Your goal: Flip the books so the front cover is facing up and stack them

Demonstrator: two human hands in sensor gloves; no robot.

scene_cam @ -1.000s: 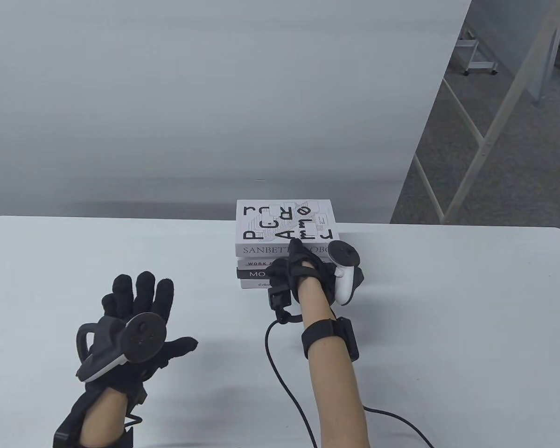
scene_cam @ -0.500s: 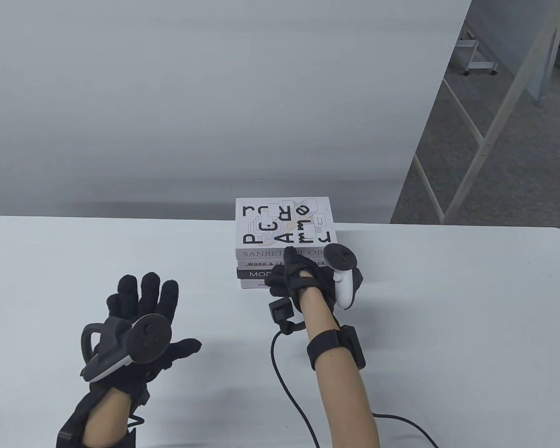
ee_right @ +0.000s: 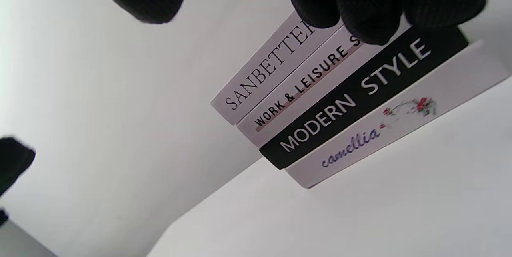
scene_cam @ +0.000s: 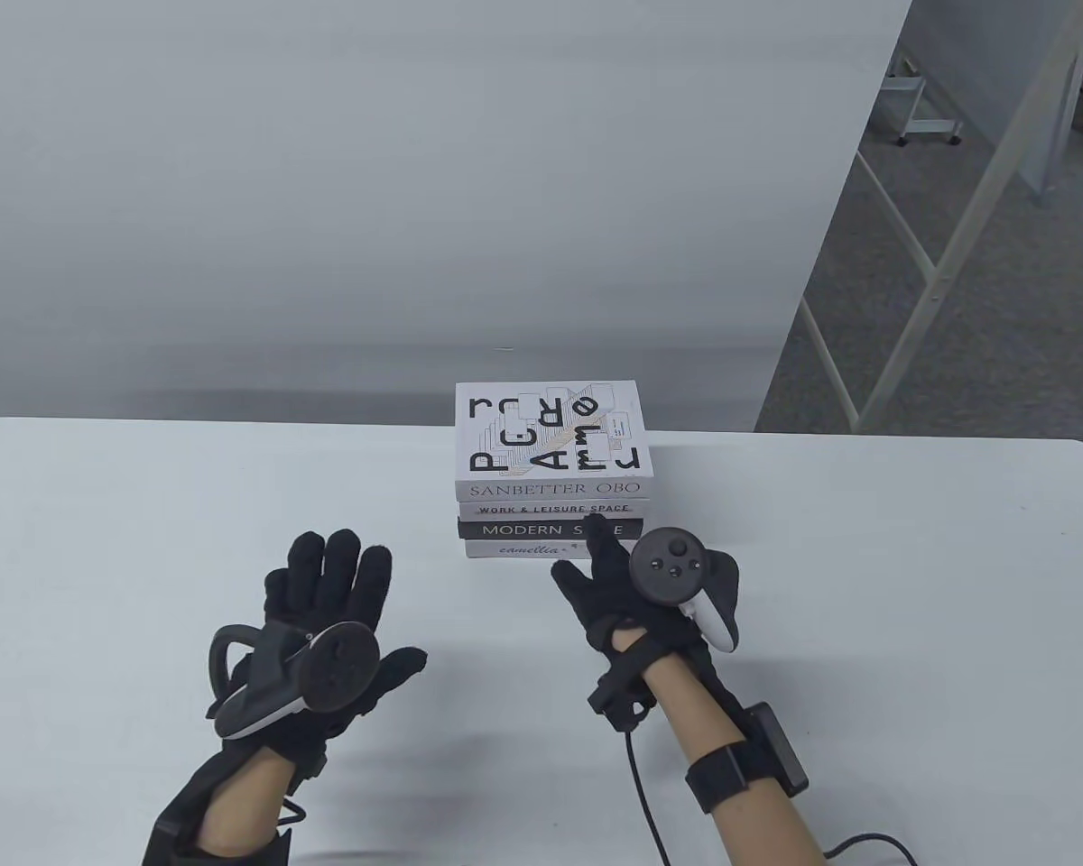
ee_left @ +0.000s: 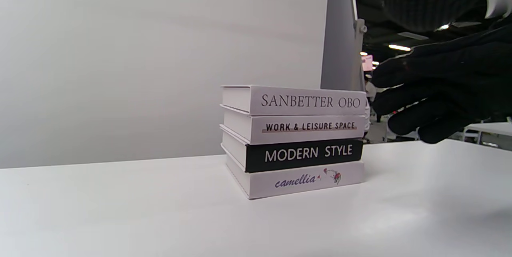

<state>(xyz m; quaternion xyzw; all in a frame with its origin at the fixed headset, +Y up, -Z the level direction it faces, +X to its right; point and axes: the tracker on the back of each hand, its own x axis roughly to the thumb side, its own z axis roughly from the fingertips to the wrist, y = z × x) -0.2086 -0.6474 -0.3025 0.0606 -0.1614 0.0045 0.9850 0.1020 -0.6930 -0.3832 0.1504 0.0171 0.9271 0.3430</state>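
Note:
A stack of several books (scene_cam: 552, 487) stands at the table's far middle, spines toward me. The top book (scene_cam: 550, 431) lies with its lettered white cover up. The spines read SANBETTER OBO, WORK & LEISURE SPACE, MODERN STYLE and camellia in the left wrist view (ee_left: 296, 141) and the right wrist view (ee_right: 340, 101). My right hand (scene_cam: 636, 586) is open and empty just in front of the stack, fingers spread, apart from the books. My left hand (scene_cam: 325, 622) is open and empty, flat over the table to the left of the stack.
The white table (scene_cam: 911, 586) ends at a far edge just behind the stack, with a grey wall panel (scene_cam: 415, 180) beyond. A black cable (scene_cam: 641, 794) runs from my right wrist toward the near edge. Floor and metal frames (scene_cam: 939, 271) lie to the right.
My right hand has let go of the stack's front and drawn back toward me, opening. My left hand has moved right and a little forward, still open. The stack sits squared.

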